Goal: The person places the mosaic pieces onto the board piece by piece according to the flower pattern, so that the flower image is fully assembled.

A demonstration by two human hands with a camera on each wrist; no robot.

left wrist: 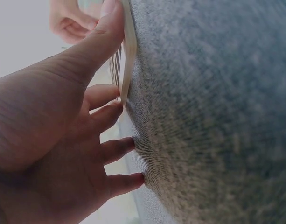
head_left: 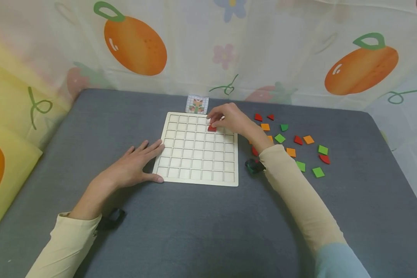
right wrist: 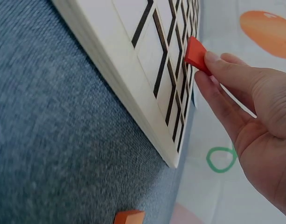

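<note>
Pinching a red piece [right wrist: 196, 55] at its edge, the right hand [head_left: 229, 119] holds it over the upper right cells of the wooden grid board [head_left: 198, 148], fingertips closed on the piece and its lower corner at or just above the board face. The piece appears small, thin, stiff and light; its flat painted faces look smooth, so a grip across opposite edges seems safer than one on the faces. The left hand [head_left: 133, 166] lies flat with fingers spread, thumb and forefinger touching the board's left edge and near corner on the grey cloth table [head_left: 194, 224]. The board looks rigid and light, likely to slide unless steadied. Loose red, orange and green pieces [head_left: 292, 144] lie scattered right of the board. A small pattern card [head_left: 197, 104] stands just behind it.
</note>
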